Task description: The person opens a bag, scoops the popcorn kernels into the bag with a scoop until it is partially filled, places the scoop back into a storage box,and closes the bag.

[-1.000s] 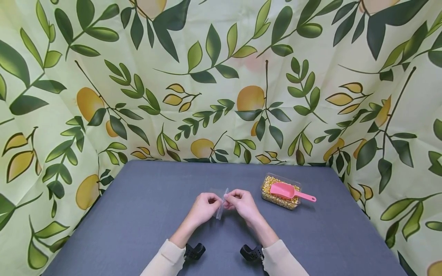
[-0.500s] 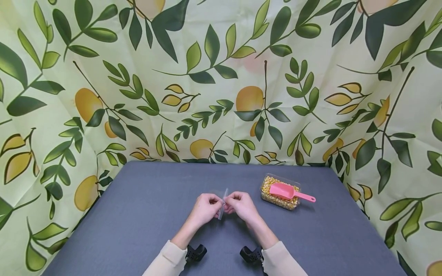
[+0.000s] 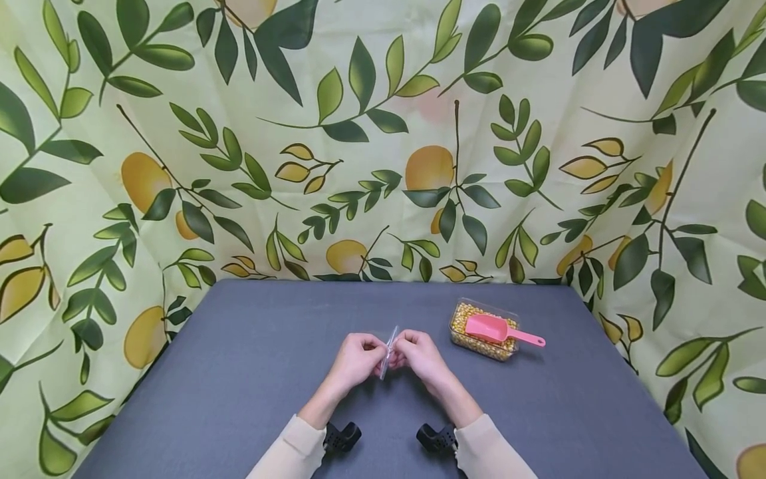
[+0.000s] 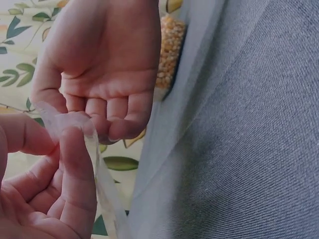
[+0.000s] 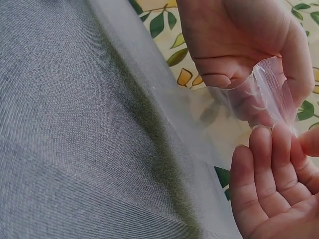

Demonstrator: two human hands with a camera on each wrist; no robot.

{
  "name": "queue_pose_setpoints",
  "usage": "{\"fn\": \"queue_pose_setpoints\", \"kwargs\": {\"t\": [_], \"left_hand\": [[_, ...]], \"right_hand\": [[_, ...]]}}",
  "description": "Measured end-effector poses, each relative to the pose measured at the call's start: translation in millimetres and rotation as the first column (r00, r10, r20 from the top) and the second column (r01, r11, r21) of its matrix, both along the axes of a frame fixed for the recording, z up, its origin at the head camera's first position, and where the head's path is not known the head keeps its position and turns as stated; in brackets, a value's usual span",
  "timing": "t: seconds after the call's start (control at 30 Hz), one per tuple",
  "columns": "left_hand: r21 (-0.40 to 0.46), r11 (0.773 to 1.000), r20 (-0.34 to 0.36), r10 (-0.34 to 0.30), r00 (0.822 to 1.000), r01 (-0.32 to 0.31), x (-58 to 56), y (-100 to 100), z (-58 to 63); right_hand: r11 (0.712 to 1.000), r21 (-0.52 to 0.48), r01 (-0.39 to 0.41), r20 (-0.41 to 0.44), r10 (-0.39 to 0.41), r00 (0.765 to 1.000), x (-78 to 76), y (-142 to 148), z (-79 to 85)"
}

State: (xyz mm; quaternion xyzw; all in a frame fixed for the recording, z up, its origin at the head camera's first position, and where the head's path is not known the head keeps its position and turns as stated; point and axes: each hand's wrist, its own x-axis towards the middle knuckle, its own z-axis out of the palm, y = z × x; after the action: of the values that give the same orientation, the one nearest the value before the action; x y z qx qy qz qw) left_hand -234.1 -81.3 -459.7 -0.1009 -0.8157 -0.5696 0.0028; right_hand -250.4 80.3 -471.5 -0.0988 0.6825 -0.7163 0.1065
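A clear, thin plastic bag (image 3: 389,356) hangs between the two hands above the middle of the table. My left hand (image 3: 357,359) pinches its upper edge between thumb and forefinger, as the left wrist view also shows. From the other side, my right hand (image 3: 421,356) pinches the same edge, fingertips close to the left hand's. In the right wrist view the see-through bag (image 5: 194,119) spreads out below the fingers, its upper edge crinkled. Whether its mouth is parted cannot be made out.
To the right of the hands stands a clear container (image 3: 473,344) full of corn kernels (image 3: 463,318). A pink scoop (image 3: 487,327) lies on the kernels, its handle jutting over the right rim. Leaf-patterned cloth (image 3: 383,199) surrounds the grey table (image 3: 269,326).
Both hands keep their pinch on the bag and stay nearly in place. Its upper edge tilts slightly differently, and the head view has shifted a little.
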Motion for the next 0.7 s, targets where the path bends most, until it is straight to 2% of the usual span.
{"fn": "queue_pose_setpoints", "kwargs": {"t": [0.13, 0.4, 0.6, 0.7], "left_hand": [[0.020, 1.000, 0.002, 0.017, 1.000, -0.017, -1.0, 0, -0.4], [0.100, 0.993, 0.069, 0.058, 0.996, -0.065, -3.1, 1, -1.7], [0.147, 0.988, 0.088, 0.037, 0.995, -0.050, 4.4, 1, 17.8], [0.153, 0.987, 0.078, 0.030, 0.996, -0.042, 6.0, 2, 22.3]], "right_hand": [[1.000, -0.016, -0.023, 0.007, 0.024, 1.000, -2.0, 0, -0.9], [0.996, -0.088, -0.020, 0.020, 0.022, 1.000, -3.6, 1, -3.7], [0.995, -0.092, 0.038, -0.006, -0.039, 0.999, -3.6, 4, 0.7], [0.995, -0.083, 0.056, -0.003, -0.057, 0.998, -3.4, 6, 3.0]]}}
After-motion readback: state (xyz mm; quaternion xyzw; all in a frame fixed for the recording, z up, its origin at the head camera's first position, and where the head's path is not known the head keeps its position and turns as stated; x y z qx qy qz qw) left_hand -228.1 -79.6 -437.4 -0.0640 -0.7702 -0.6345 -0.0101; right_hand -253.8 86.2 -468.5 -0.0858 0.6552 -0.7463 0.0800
